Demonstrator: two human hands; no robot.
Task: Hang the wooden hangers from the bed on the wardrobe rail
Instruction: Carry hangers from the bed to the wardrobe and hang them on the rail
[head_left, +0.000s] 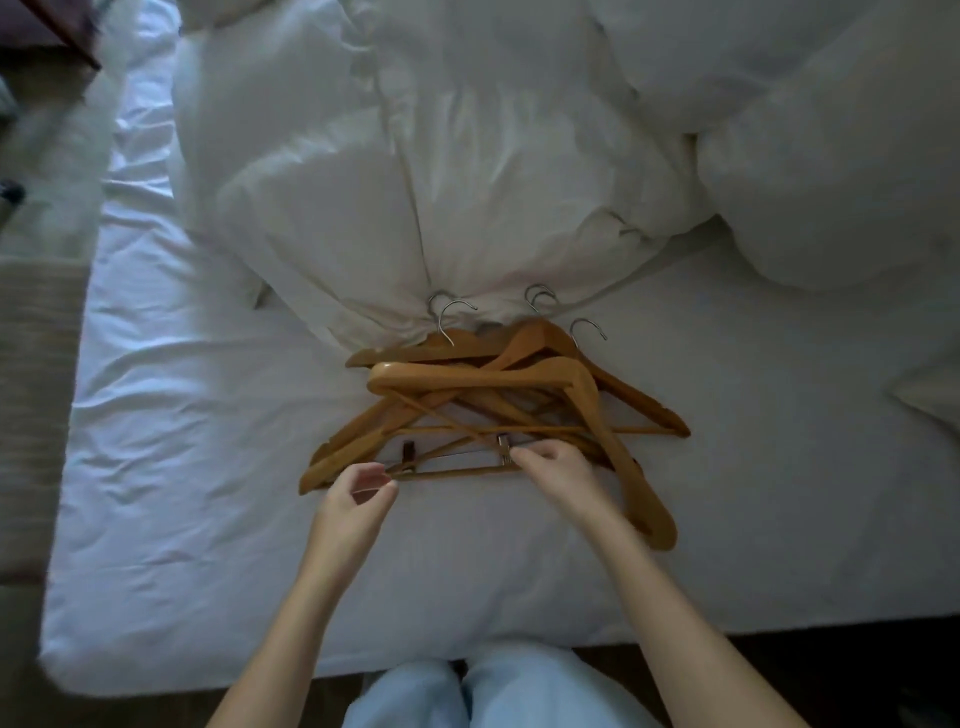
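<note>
The wooden hangers (478, 384) are a warm honey-brown, each topped with a silver hook (457, 312). One clip (503, 447) on them glints silver, another (409, 451) looks dark. The sheet (208, 467) is plain white with a cool bluish cast; the duvet (363, 182) is a softer, greyer white. The trousers (415, 696) are pale blue. The furniture edge (78, 41) in the corner is dark reddish-brown.

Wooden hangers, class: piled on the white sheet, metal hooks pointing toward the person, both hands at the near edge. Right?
Not quite: the head view shows the metal hooks pointing away from the person, toward the duvet. The wooden hangers are piled on the white sheet, left hand and right hand at the near edge.
</note>
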